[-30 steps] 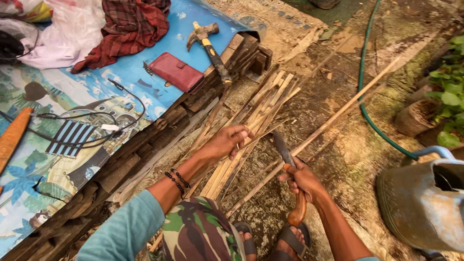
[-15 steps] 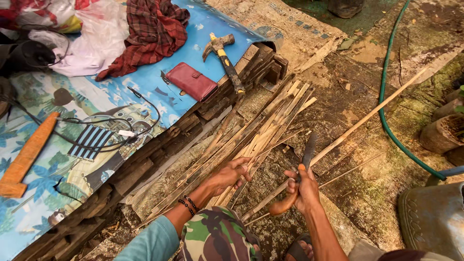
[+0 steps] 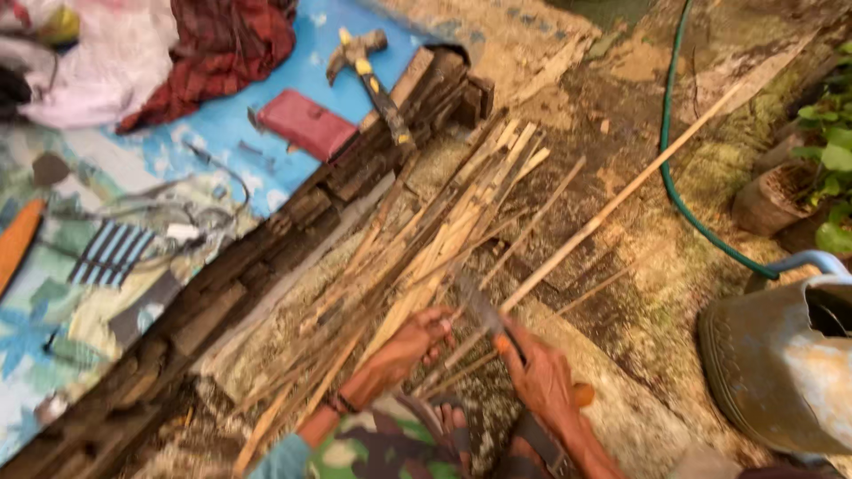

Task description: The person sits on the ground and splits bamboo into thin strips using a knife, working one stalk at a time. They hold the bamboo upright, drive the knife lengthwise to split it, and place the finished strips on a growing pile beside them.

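- Bamboo strips [image 3: 444, 231] lay in a loose bundle on the dirt, running diagonally beside a dark timber beam [image 3: 266, 248].
- Left hand [image 3: 410, 341] was closed around the near ends of several strips.
- Right hand [image 3: 543, 377] gripped the orange handle of a knife [image 3: 484, 312], its blade resting against the strips.
- Metal watering can [image 3: 781, 364] stood at the right; its contents could not be made out.
- Potted plant [image 3: 825, 168] sat behind it, soil filling the pot, near a green hose [image 3: 674, 177].
- Hammer [image 3: 368, 75] and red pouch [image 3: 306, 124] rested on a blue mat [image 3: 266, 168].
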Demonstrator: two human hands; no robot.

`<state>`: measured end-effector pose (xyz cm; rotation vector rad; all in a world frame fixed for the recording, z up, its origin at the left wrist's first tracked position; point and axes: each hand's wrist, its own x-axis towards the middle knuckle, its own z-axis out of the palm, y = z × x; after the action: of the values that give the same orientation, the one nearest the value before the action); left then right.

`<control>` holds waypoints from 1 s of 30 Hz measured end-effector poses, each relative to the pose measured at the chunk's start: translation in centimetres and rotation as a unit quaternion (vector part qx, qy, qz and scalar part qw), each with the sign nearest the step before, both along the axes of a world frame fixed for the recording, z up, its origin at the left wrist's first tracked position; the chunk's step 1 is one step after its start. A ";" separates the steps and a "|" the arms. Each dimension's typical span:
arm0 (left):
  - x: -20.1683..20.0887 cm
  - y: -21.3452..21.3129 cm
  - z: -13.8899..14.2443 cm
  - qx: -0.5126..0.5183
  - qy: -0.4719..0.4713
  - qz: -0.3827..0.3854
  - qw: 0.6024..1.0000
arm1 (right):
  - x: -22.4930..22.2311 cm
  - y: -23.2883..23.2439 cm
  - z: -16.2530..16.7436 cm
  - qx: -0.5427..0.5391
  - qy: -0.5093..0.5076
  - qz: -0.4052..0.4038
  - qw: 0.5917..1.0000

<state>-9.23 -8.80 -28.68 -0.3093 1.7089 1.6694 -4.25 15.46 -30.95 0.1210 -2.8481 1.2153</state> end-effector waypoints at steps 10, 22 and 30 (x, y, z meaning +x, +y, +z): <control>-1.4 -2.3 -1.9 0.085 -0.067 0.048 0.993 | -2.2 -2.8 -0.7 0.033 0.021 0.137 0.990; 0.6 -3.7 -2.8 0.068 -0.077 0.069 0.992 | -2.0 -3.1 -3.0 0.027 0.003 0.130 0.991; 1.9 -3.5 -3.4 0.063 -0.058 0.043 0.995 | -0.7 -3.1 -3.2 0.048 -0.056 0.114 0.991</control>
<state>-7.34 -12.35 -32.12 -0.4160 1.5173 1.7782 -4.94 12.33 -34.16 0.4047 -3.0613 1.1539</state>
